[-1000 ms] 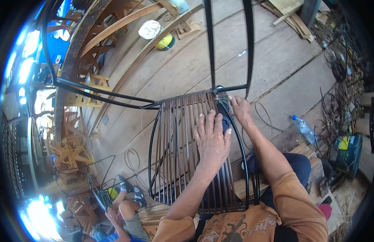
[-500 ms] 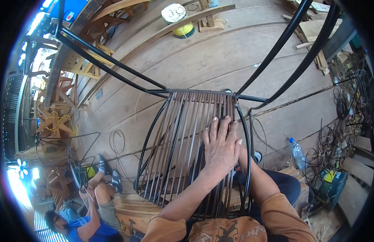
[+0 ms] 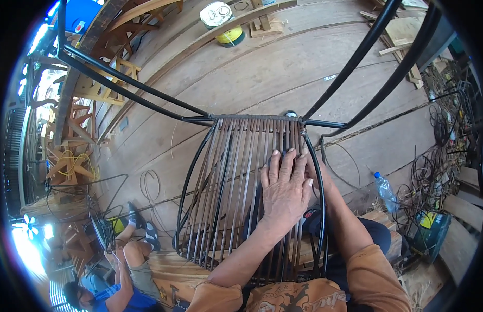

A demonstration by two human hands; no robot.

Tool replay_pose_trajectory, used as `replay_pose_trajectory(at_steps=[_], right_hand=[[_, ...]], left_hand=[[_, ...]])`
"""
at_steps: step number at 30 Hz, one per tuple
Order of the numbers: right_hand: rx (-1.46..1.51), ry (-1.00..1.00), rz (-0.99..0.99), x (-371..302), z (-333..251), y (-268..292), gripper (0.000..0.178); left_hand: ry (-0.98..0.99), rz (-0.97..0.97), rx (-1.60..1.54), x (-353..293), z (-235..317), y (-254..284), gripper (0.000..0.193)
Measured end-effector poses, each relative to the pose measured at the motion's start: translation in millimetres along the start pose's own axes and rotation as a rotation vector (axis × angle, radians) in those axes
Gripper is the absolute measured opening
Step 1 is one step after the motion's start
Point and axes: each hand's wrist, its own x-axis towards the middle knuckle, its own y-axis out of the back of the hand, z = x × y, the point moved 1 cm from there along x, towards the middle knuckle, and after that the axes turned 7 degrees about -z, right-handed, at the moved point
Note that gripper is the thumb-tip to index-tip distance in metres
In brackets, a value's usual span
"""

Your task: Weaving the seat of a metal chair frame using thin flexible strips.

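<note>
A black metal chair frame [image 3: 185, 179] stands tilted before me. Brown cord strands [image 3: 232, 182] are strung along it, wound round its far crossbar [image 3: 257, 117]. Flat on the right-hand strands lies my left hand [image 3: 284, 193], its fingers stretched toward the crossbar. My right hand [image 3: 313, 169] is behind the frame's right side tube, under the strands. The left hand and the tube cover most of it, so its fingers are hidden and I cannot tell what they hold.
At lower left another person [image 3: 122, 291] in blue sits near a wooden bench holding a hammer [image 3: 174, 291]. A clear bottle [image 3: 385, 192] and tangled cord [image 3: 426, 166] lie to the right. A yellow-banded can [image 3: 230, 36] stands on the floor beyond, by a curved wooden strip [image 3: 184, 49].
My right hand and forearm have shifted upward, toward the crossbar, along the right side tube. The left hand stays flat on the strands. The view has moved slightly.
</note>
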Motion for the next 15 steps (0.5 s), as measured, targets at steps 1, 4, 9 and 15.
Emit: replay_pose_trajectory(at_steps=[1, 4, 9, 15], right_hand=[[0.077, -0.075, 0.15, -18, -31, -14, 0.046], [-0.15, -0.072, 0.167, -60, -69, 3, 0.042], [-0.063, 0.007, 0.268, -120, -114, 7, 0.036], [-0.277, 0.177, 0.278, -149, -172, -29, 0.027]], left_hand=[[0.006, 0.013, -0.009, -3, -2, 2, 0.053], [0.004, 0.005, -0.003, -1, 1, -1, 0.05], [-0.033, 0.037, -0.002, -3, 3, -2, 0.048], [-0.037, 0.038, 0.048, -3, 2, -5, 0.048]])
